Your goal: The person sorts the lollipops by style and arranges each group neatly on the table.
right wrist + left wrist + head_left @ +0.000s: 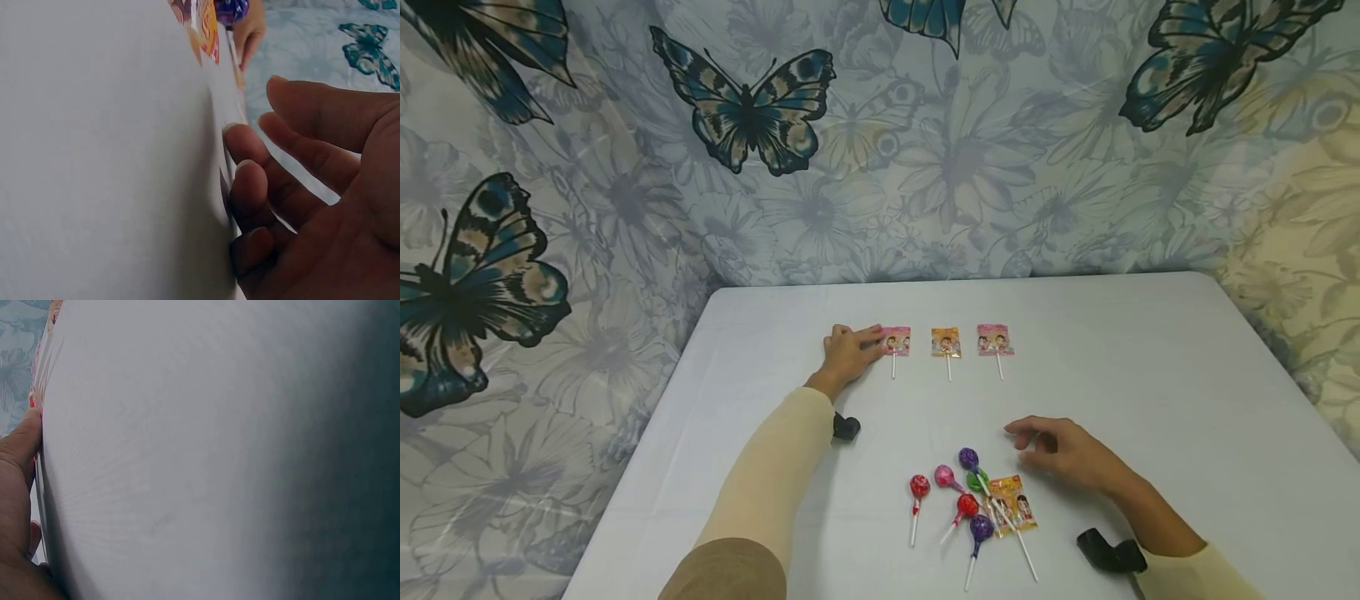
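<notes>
At the left end of a row of flat-wrapped lollipops, my left hand (848, 354) touches the left edge of a pink-wrapped lollipop (897, 341) with its fingertips. To its right lie an orange-wrapped lollipop (946, 342) and another pink-wrapped lollipop (995, 339), all with sticks toward me. My right hand (1060, 450) is above the near part of the table, fingers loosely bent and holding nothing; the right wrist view shows its fingers (250, 187) low by the surface. Left of it is a pile with an orange-wrapped lollipop (1021, 510) and purple ball lollipops (981, 527).
A red ball lollipop (919, 486) lies apart at the pile's left. Within the pile are a pink one (944, 475), a green one (976, 481) and another red one (967, 505). The white table (1150, 358) backs onto a butterfly-patterned cloth (962, 225).
</notes>
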`<state>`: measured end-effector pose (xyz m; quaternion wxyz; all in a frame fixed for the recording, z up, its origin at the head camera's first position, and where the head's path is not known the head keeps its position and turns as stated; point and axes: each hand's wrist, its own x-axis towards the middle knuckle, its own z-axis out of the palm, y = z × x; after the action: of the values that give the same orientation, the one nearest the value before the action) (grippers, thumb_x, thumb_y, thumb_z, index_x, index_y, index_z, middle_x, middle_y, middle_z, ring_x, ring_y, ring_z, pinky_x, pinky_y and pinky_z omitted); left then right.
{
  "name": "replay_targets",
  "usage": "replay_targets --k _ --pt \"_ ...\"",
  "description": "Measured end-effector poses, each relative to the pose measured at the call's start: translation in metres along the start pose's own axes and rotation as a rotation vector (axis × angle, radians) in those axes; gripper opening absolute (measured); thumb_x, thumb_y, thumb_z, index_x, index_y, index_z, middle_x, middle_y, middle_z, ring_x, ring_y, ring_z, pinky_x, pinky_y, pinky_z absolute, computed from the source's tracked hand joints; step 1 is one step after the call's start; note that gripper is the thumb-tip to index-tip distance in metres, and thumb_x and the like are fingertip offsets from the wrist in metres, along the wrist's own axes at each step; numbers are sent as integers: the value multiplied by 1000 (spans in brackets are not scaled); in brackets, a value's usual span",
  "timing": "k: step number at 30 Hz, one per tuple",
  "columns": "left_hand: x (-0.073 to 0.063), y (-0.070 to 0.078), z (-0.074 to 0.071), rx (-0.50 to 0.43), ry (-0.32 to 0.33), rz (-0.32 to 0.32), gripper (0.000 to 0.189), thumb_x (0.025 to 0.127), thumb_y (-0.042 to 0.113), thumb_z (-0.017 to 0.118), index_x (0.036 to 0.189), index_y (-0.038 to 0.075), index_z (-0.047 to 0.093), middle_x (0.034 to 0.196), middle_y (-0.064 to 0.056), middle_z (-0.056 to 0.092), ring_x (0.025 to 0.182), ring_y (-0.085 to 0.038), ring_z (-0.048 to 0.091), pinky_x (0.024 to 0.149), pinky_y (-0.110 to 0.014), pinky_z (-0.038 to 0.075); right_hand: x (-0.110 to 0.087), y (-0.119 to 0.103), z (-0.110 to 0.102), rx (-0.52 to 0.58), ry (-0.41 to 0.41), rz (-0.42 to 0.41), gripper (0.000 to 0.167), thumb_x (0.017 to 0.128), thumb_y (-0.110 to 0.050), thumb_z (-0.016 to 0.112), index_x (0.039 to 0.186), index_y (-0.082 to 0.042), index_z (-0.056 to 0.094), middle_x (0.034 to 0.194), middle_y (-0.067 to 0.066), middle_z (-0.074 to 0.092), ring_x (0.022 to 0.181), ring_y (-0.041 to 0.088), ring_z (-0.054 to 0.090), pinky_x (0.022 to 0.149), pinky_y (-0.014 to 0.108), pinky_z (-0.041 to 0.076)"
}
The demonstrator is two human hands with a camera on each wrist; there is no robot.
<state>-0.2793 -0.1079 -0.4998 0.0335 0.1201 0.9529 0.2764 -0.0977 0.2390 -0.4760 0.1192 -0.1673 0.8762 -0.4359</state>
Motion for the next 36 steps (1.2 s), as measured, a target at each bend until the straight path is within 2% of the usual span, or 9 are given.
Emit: replay_targets --k 11,16,20,24,28,32,36 --pt "1 1 -4 14 -4 -31 41 92 42 64 132 32 61 139 14 50 115 -27 34 92 -43 28 -5 -12 8 -58 -90 -13 25 83 -6 72 108 -8 69 87 -6 59 81 12 51 72 28 45" --pt "1 1 -2 10 -8 -32 40 92 43 63 131 32 61 140 17 48 115 -26 34 91 -43 27 -7 -17 14 -128 -82 1 20 82 -6 74 99 -12 69 85 -9 58 81 11 52 73 32 47" --pt "0 1 -1 -4 -7 -35 41 92 43 64 131 32 61 140 14 49 116 -27 33 92 -43 27 -8 -20 18 -186 -66 -1 15 80 -5 75 87 -16 67 81 -11 56 78 11 50 69 32 46" --pt "2 1 0 3 -4 -36 42 92 44 64 132 33 60 138 9 51 117 -28 34 92 -43 27 -9 -22 20 -246 -61 -44 20 79 -4 76 76 -19 62 76 -12 51 74 10 47 66 31 44" --pt "3 0 2 14 -4 -36 43 91 45 64 133 34 59 137 5 53 117 -28 34 92 -43 28 -9 -24 20 -295 -70 -48 24 80 -3 75 74 -20 58 74 -13 48 72 9 45 64 30 43" --pt "2 0 2 7 -10 -39 43 92 45 64 133 33 59 135 1 54 117 -28 34 92 -43 27 -10 -27 18 -280 -84 2 23 84 -3 71 76 -19 56 74 -11 49 73 11 46 64 31 42" --pt "1 1 2 2 -11 -42 43 92 44 64 133 33 60 136 5 53 115 -28 34 91 -43 28 -11 -28 14 -217 -76 39 20 89 -2 64 81 -18 55 73 -9 50 71 12 47 61 30 41"
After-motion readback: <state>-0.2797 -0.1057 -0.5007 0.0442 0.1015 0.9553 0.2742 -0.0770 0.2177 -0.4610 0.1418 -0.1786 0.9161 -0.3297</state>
